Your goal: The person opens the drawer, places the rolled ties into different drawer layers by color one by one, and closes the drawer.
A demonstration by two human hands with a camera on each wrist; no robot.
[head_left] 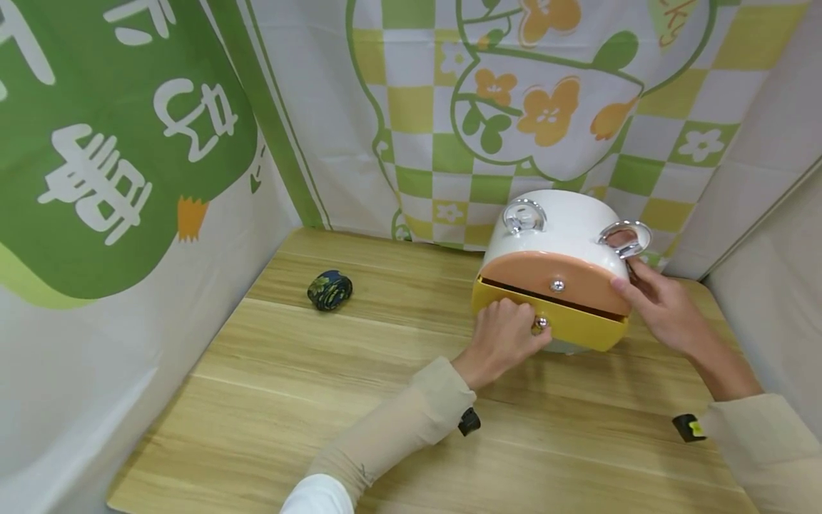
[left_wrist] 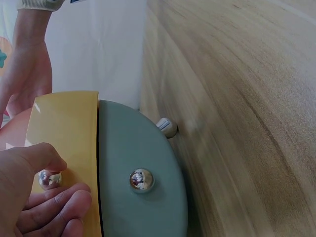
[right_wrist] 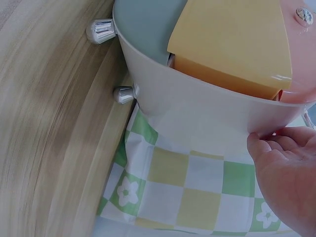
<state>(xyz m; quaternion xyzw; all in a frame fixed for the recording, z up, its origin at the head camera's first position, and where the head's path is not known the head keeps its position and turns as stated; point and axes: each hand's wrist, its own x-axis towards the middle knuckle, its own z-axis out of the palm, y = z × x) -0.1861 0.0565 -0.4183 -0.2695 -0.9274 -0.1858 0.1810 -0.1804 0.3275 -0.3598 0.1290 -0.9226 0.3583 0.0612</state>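
Note:
A small white chest (head_left: 565, 214) with a rounded top stands at the back of the table. Its yellow drawer (head_left: 587, 330) juts out below the orange drawer (head_left: 581, 275), leaving a dark gap along the top edge. My left hand (head_left: 504, 335) holds the yellow drawer's round silver knob (left_wrist: 50, 179) between thumb and curled fingers. Against the chest's right side, under a silver ring (head_left: 626, 239), rests my right hand (head_left: 668, 310); the right wrist view shows its fingertips touching the white wall. The green-grey drawer (left_wrist: 140, 148) sits flush. The yellow drawer's inside is hidden.
On the left of the wooden table (head_left: 270, 378) lies a rolled dark patterned cloth or tie (head_left: 330, 290). A printed curtain (head_left: 417, 143) hangs close behind the chest, and another green-and-white sheet (head_left: 96, 143) covers the left side. Silver feet (right_wrist: 101, 31) raise the chest.

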